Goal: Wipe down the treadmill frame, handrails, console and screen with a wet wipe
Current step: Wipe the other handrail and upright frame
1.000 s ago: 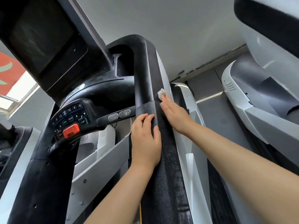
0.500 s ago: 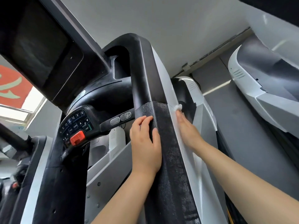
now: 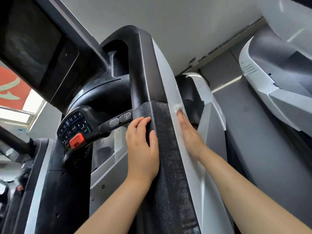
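Note:
The treadmill's black handrail (image 3: 162, 149) runs up the middle of the head view, with a rough grip section below and smooth plastic above. My left hand (image 3: 142, 147) rests on its left side, fingers wrapped onto the rough grip. My right hand (image 3: 190, 134) lies flat with straight fingers against the white side panel (image 3: 168, 78) of the rail, pressing a small white wet wipe (image 3: 178, 107) that shows at its fingertips. The dark screen (image 3: 32, 39) is at the upper left. The console keypad (image 3: 74, 127) with a red stop button sits below it.
A second white and grey machine (image 3: 276, 92) stands at the right. Another white housing (image 3: 207, 112) lies just behind my right hand. A grey wall panel (image 3: 263, 149) fills the gap between them. More gym equipment shows dimly at the far left.
My right hand with the wipe has slid off the black rail's top onto the white side panel and down along it. My left hand has kept its place on the grip.

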### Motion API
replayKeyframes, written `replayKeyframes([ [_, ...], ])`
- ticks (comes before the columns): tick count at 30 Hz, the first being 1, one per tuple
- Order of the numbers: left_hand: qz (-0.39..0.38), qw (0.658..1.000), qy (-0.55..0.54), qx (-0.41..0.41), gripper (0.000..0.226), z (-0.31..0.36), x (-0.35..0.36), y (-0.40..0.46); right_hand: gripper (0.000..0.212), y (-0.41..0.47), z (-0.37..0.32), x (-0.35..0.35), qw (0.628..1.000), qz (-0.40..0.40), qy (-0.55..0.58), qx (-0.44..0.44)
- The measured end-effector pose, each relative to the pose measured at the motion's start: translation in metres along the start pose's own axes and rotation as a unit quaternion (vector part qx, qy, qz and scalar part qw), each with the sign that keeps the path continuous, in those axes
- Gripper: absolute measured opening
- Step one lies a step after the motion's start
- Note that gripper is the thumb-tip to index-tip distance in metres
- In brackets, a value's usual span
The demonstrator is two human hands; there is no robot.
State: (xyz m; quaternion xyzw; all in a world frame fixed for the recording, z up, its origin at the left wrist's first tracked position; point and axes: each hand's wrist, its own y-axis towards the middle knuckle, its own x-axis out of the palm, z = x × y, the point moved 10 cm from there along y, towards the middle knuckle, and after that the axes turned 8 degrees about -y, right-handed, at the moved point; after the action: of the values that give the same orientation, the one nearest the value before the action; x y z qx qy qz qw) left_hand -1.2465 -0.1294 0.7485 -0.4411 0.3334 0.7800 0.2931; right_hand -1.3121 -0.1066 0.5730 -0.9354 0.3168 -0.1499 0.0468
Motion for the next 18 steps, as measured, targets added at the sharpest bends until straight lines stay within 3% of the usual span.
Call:
replayKeyframes([
  [5,0.005,1.0,0.003,0.012,0.043,0.001,-0.001,0.0,0.077,0.01,0.084,-0.006,0.977,-0.017,0.011,0.214],
  [7,0.01,1.0,0.003,0.014,0.038,0.0,-0.002,0.0,0.068,0.011,0.081,-0.007,0.979,-0.003,0.04,0.201],
  [12,0.003,1.0,0.003,0.012,0.038,-0.003,0.0,0.0,0.057,-0.008,0.043,-0.003,0.999,0.008,0.015,0.047],
  [16,0.005,1.0,0.0,0.013,0.036,0.0,-0.001,0.001,0.065,-0.009,0.088,-0.003,0.984,-0.017,-0.001,0.176],
  [18,0.006,1.0,0.001,0.017,0.037,0.001,-0.001,0.0,0.064,-0.012,0.082,-0.005,0.983,-0.018,-0.003,0.182],
])
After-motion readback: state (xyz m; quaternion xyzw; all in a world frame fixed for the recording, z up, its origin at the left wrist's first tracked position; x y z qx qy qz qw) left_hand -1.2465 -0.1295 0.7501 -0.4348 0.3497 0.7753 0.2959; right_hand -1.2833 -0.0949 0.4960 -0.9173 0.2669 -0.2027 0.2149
